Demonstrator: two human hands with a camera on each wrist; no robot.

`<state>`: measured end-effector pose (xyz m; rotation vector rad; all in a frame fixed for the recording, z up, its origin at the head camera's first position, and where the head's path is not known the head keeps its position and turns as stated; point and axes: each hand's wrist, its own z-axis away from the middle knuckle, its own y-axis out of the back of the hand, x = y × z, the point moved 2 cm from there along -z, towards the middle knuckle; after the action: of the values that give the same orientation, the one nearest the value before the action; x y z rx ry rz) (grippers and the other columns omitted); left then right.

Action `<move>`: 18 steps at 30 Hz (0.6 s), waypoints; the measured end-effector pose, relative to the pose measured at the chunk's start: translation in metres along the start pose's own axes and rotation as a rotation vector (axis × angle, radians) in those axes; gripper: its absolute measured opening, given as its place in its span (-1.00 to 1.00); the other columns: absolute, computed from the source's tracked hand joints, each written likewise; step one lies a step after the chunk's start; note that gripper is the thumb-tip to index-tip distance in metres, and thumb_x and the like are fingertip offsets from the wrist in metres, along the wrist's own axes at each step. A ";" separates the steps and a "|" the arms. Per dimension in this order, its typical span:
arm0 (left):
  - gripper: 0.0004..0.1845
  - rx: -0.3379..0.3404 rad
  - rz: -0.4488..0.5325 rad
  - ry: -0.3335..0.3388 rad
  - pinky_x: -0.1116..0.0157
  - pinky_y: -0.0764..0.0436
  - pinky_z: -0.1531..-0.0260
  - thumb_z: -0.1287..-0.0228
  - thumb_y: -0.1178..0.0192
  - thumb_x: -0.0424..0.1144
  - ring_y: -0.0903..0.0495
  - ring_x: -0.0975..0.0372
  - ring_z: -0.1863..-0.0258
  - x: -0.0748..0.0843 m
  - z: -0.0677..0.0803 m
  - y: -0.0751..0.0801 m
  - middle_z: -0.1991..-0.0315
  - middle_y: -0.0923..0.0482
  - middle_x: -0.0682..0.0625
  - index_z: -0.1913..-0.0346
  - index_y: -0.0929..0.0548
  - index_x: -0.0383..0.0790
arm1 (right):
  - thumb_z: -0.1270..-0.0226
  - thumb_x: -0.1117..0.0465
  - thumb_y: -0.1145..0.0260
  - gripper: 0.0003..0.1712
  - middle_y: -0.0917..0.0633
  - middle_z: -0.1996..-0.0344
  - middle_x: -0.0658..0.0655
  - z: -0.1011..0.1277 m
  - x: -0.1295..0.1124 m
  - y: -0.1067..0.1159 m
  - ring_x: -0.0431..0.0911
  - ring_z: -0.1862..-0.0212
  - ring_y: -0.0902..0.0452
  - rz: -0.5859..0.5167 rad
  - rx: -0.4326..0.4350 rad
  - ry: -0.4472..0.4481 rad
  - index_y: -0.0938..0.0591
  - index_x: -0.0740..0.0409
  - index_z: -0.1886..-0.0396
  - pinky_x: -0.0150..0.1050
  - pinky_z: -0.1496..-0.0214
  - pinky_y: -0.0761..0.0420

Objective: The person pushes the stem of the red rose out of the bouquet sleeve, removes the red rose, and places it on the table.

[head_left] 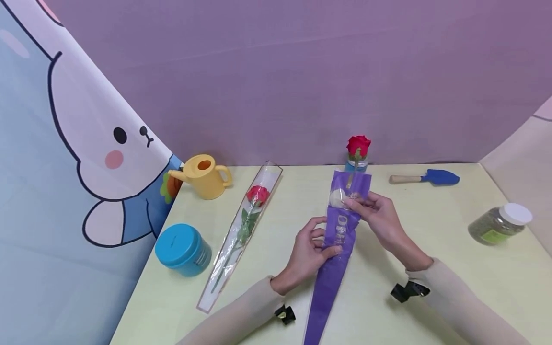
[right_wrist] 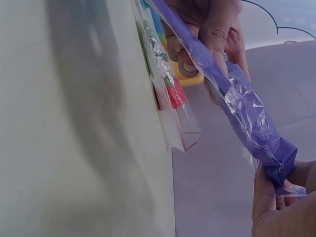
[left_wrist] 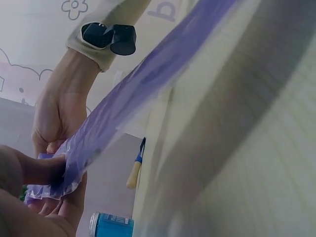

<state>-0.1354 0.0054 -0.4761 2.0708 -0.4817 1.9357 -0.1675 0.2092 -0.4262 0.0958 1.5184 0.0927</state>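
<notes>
At five o'clock from the head view's centre, a long, tapering purple plastic sleeve (head_left: 334,266) — glossy, creased, pale-lettered, clear-windowed near its top — is pinched between thumb and fingers, midway by the left hand (head_left: 307,254), higher by the right hand (head_left: 384,218). At its twelve o'clock, a red, green-stemmed rose (head_left: 358,146) is seen.

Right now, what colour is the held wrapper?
The wrapper is mostly purple, clearest in the head view.

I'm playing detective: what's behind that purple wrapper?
In the head view, the top of a blue jar peeks out beyond the upper end of the purple wrapper. Its lower part and anything else directly behind are covered there, so I can't tell.
</notes>
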 end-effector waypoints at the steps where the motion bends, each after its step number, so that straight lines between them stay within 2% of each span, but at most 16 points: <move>1: -0.29 -0.006 0.000 0.004 0.41 -0.75 0.30 -0.22 -0.44 -0.51 -0.77 0.33 0.36 0.000 0.000 0.000 0.03 -0.73 -0.43 -0.41 -0.43 -0.19 | -0.48 0.05 -0.39 -0.59 -0.80 0.31 -0.31 0.000 0.000 0.000 -0.38 0.20 -0.74 -0.009 0.005 0.001 -0.66 0.23 -0.14 -0.44 0.04 -0.73; 4: -0.30 -0.024 0.007 0.010 0.43 -0.74 0.30 -0.23 -0.43 -0.50 -0.72 0.41 0.39 0.001 0.001 0.001 0.02 -0.72 -0.45 -0.41 -0.42 -0.21 | -0.48 0.11 -0.40 -0.62 -0.83 0.30 -0.29 0.000 -0.002 0.002 -0.37 0.23 -0.75 -0.046 0.014 0.021 -0.66 0.23 -0.14 -0.44 0.08 -0.73; 10: -0.38 -0.041 -0.037 -0.005 0.45 -0.71 0.35 -0.26 -0.43 -0.44 -0.72 0.44 0.39 0.003 0.005 0.004 0.05 -0.74 -0.42 -0.36 -0.47 -0.24 | -0.47 0.14 -0.40 -0.53 -0.85 0.24 -0.23 -0.002 -0.010 0.007 -0.34 0.24 -0.77 -0.125 0.027 0.077 -0.62 0.27 -0.26 -0.45 0.10 -0.74; 18: -0.47 -0.071 -0.076 -0.018 0.46 -0.69 0.37 -0.33 -0.41 -0.37 -0.73 0.45 0.39 0.004 0.006 0.008 0.13 -0.76 -0.38 -0.31 -0.51 -0.20 | -0.46 0.12 -0.41 -0.56 -0.86 0.23 -0.24 -0.006 -0.019 0.005 -0.33 0.23 -0.77 -0.155 0.045 0.061 -0.63 0.17 -0.24 -0.45 0.12 -0.73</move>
<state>-0.1329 -0.0043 -0.4731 2.0339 -0.4616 1.8319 -0.1744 0.2115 -0.4068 0.0112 1.5837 -0.0631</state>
